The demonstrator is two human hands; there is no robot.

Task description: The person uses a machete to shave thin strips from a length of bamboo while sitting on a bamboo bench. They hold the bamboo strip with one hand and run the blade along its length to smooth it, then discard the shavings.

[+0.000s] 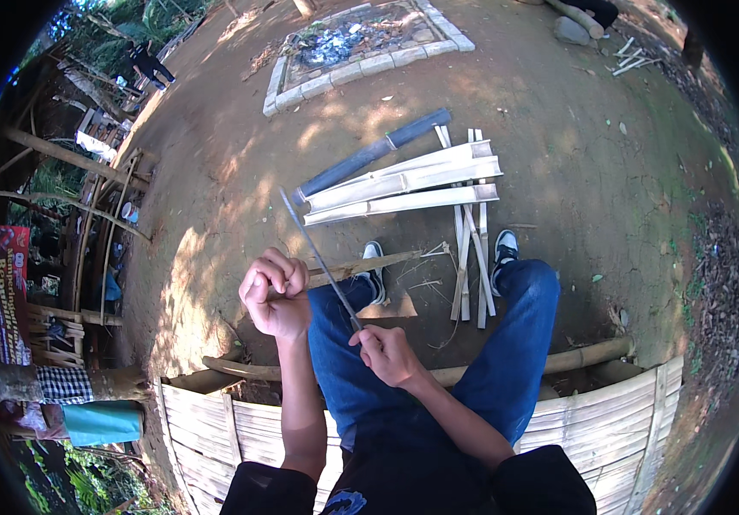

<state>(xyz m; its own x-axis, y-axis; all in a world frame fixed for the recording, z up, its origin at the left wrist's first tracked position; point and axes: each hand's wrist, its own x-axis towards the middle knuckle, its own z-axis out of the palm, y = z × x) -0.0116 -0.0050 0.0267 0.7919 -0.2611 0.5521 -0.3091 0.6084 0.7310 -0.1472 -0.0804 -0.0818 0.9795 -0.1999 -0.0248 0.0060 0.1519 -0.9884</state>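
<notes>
My right hand (389, 355) is closed around the lower end of a long, thin, dark rod or blade seen nearly edge-on (322, 260). It slants up and left, past my left hand (275, 293). That hand is raised over my left knee with its fingers curled in; what they hold, if anything, is hidden. A flat bamboo strip (399, 260) runs rightward from beside the left hand, across my left shoe. Whether it is gripped there I cannot tell. Beyond my feet lie pale split bamboo pieces (404, 182), with narrower bamboo slats (464, 262) under and beside them.
A dark bamboo pole (374, 156) lies behind the split pieces. Farther off, a stone-edged fire pit (369, 67) holds ash. I sit on a woven bamboo bench (593, 421). At left stand wooden poles (73, 159), a red banner (4, 292) and a person (148, 64) far away.
</notes>
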